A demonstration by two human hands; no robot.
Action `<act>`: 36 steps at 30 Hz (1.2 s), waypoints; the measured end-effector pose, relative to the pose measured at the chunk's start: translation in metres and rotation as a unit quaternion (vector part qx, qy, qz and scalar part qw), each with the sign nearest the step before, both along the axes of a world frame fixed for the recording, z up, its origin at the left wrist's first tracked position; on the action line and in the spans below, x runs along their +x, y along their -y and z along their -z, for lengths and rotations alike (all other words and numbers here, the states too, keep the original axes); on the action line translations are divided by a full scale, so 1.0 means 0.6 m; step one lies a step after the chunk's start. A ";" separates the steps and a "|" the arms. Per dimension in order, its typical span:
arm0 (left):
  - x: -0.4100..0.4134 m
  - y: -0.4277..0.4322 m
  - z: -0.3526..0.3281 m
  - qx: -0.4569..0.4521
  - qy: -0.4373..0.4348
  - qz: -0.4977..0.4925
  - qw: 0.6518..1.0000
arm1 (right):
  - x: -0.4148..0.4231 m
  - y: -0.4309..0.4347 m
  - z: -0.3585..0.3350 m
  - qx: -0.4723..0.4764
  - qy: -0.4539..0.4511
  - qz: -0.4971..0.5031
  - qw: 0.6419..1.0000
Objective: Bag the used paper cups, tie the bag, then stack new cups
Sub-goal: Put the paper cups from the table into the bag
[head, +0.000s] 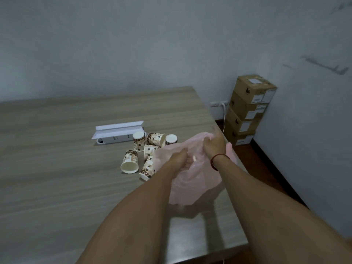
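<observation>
Left hand (180,156): curled into pink plastic bag (192,181), gripping film.
Right hand (214,144): pinching bag's far rim.
Used paper cups (142,151): tumbled on table (57,159), just left of bag; none seen inside.
Risk: film may cling shut; bag swept sideways could knock cups rolling off table edge.

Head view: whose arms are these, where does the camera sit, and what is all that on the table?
There is no robot here. These are a person's bare arms, filmed by a camera worn on their head that looks forward and down. The left hand and right hand both grip a thin pink bag, held over the wooden table. Left of the bag are several paper cups with a coffee-bean print, some standing rim-down, some tipped over. Behind them lies a white power strip. Cardboard boxes are stacked by the wall.
</observation>
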State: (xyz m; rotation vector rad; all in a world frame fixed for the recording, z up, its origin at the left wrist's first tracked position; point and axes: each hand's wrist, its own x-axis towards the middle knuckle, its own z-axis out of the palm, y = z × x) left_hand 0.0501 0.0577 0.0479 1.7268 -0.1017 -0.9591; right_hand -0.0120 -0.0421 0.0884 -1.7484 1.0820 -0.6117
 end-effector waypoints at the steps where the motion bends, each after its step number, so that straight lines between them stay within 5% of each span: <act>1: 0.005 0.003 -0.001 0.008 -0.005 0.025 1.000 | -0.002 0.010 -0.002 -0.018 -0.007 0.004 1.000; 5: 0.068 -0.034 0.021 0.068 0.126 -0.034 0.989 | 0.005 0.031 0.009 0.004 -0.036 0.007 0.999; 10: 0.145 -0.108 0.061 0.205 0.293 -0.060 0.932 | 0.060 0.007 0.045 0.040 -0.029 -0.039 0.998; 15: 0.176 -0.122 0.127 0.264 0.280 0.103 0.917 | 0.109 -0.014 0.092 0.053 -0.036 -0.030 0.997; 23: 0.167 -0.113 0.172 0.352 0.269 0.075 0.894 | 0.112 -0.016 0.142 0.038 -0.085 -0.013 0.996; 30: 0.135 -0.133 0.151 0.261 0.256 -0.081 0.927 | 0.075 -0.007 0.126 0.025 -0.065 -0.023 0.997; 36: 0.088 -0.122 0.116 0.071 0.273 -0.154 0.947 | 0.047 0.000 0.087 0.016 -0.057 -0.003 0.998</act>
